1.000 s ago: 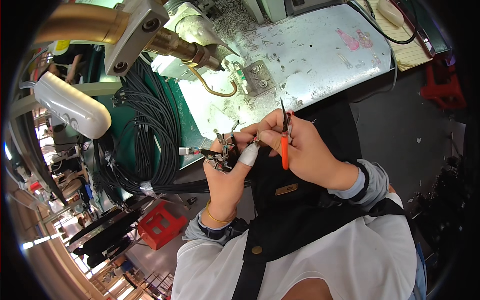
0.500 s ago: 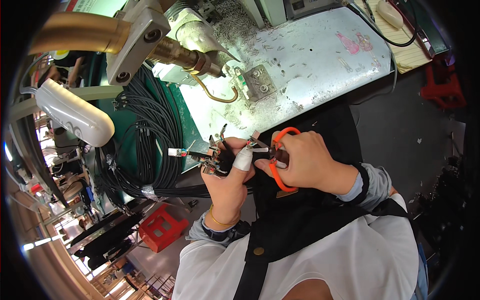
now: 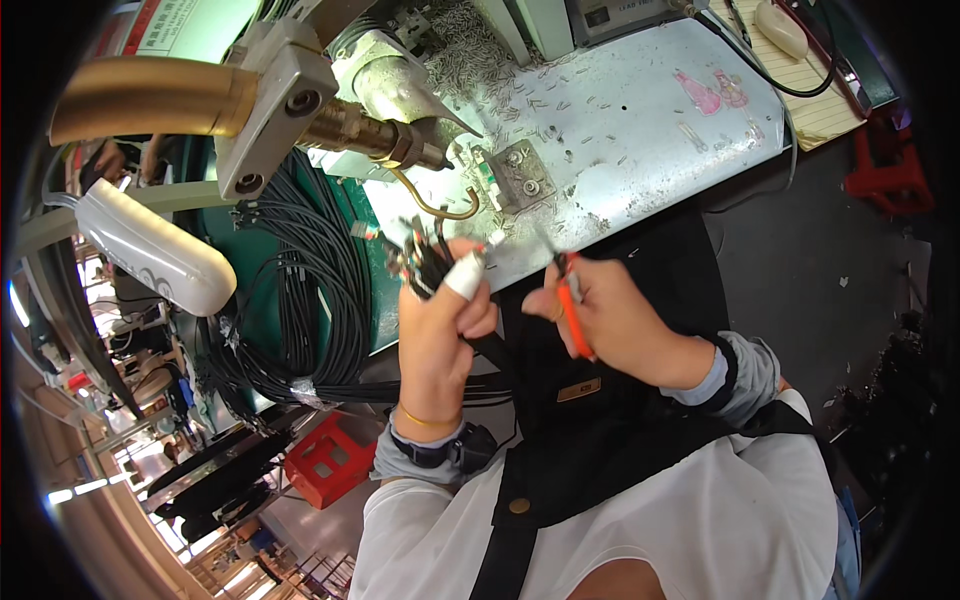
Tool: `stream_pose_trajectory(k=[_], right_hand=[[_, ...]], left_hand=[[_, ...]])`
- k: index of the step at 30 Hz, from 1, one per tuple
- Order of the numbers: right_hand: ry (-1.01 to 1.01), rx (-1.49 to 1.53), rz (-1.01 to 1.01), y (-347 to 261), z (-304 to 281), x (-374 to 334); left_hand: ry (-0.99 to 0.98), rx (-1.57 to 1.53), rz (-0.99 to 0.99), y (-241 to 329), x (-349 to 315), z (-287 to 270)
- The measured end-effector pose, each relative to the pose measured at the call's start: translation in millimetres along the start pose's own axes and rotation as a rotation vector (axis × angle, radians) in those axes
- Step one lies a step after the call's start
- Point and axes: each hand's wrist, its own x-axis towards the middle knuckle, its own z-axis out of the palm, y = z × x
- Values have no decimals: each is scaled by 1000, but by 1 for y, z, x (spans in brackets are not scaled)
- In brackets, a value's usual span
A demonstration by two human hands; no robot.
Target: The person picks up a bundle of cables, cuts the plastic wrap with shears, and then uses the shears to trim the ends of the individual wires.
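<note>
Black cable ends (image 3: 428,268), bunched and tipped with bare metal and coloured wire, stand out from the far side of the person's left hand (image 3: 436,325), in front of a pale work plate (image 3: 660,130); the left fingers are curled closely around them, and the thumb, wrapped in white tape (image 3: 464,277), presses from the right; one small pale tip pokes out beyond that thumb, toward the right.

The bunch's long axis runs from the fist toward the far side, leaning left; the right hand (image 3: 625,315) is to its right, well apart from the bunch, so the left hand is the nearer one; seen from the right fingers, the cable ends lie to the left and slightly farther off.

The right fingers are folded around orange-handled cutters (image 3: 572,318), with the thumb standing off to the left; the blades point far and left, clear of the wires, too blurred to tell whether they are apart.

Beyond the hands, a metal fixture block (image 3: 525,180) sits on the plate among scattered metal bits; to the left lies a large coil of black cable (image 3: 297,325); a white lamp (image 3: 155,245) hangs farther left.
</note>
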Motion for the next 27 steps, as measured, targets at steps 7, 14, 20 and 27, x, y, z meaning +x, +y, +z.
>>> stream_pose_trajectory(k=[7, 14, 20, 27], right_hand=[[298, -85, -181, -36, -11, 51], [178, 26, -9, -48, -19, 70], [222, -12, -68, -40, -16, 71], [206, -118, -88, -31, -18, 73]], left_hand=[[-65, -70, -67, 13, 39, 8], [-56, -16, -68, 18, 48, 5], [-70, -2, -32, 18, 48, 4], [-73, -13, 6, 15, 46, 5]])
